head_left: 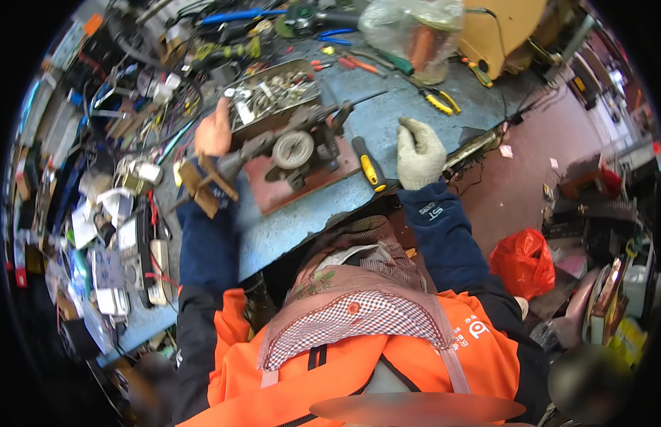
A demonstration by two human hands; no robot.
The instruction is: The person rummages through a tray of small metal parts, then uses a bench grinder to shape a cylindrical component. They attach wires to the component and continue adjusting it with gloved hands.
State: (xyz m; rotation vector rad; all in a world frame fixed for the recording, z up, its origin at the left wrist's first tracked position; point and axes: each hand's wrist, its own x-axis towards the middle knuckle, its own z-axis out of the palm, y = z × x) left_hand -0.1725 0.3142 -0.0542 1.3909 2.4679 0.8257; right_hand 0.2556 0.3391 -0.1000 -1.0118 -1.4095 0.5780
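My bare left hand (214, 131) is at the left end of a metal tray (277, 71) heaped with small metal parts. Its fingers close on the tray's edge, though they are partly hidden. Just in front stands a dark metal bench machine (293, 149) with a round dial, on a reddish base plate (309, 186). A thin shaft points right from it, and brown wooden pieces (206, 186) sit at its left end. My right hand (420, 152), in a pale work glove, rests at the bench's edge, fingers loosely curved and holding nothing visible. Left of it lies a yellow-and-black-handled screwdriver (371, 166).
Yellow-handled pliers (439, 102), a green-handled tool (394, 60) and a clear plastic bag (416, 35) lie on the blue bench (284, 238). Cables and loose parts crowd its left side. A red plastic bag (522, 263) sits to the right.
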